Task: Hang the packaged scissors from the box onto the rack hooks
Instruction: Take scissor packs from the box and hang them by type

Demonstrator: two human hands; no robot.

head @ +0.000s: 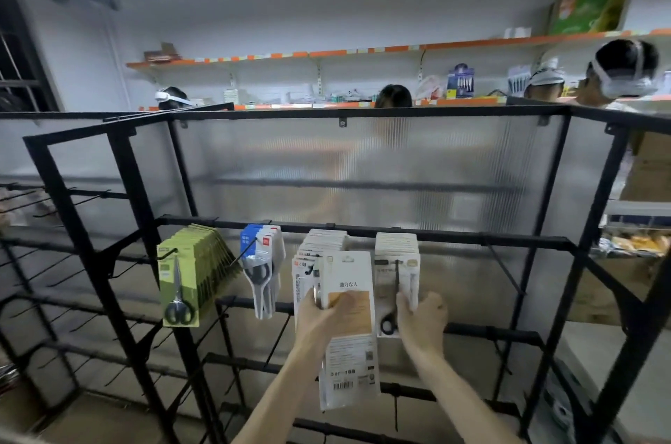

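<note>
My left hand (pixel 325 313) grips a small stack of white packaged scissors (pixel 348 342), back side toward me, held upright in front of the black rack (pixel 363 227). My right hand (pixel 421 316) holds the lower edge of the white packs (pixel 397 262) hanging on the rightmost filled hook. Another row of white packs (pixel 319 244) hangs just left of it, partly hidden behind the held stack. Green packs (pixel 188 273) and blue-and-white packs (pixel 259 258) hang further left. The box is out of view.
Empty black hooks (pixel 503 271) stick out at the right of the top bar and along the lower bars. A translucent ribbed panel (pixel 363 167) backs the rack. Beyond it stand several people and orange-edged wall shelves (pixel 326 53).
</note>
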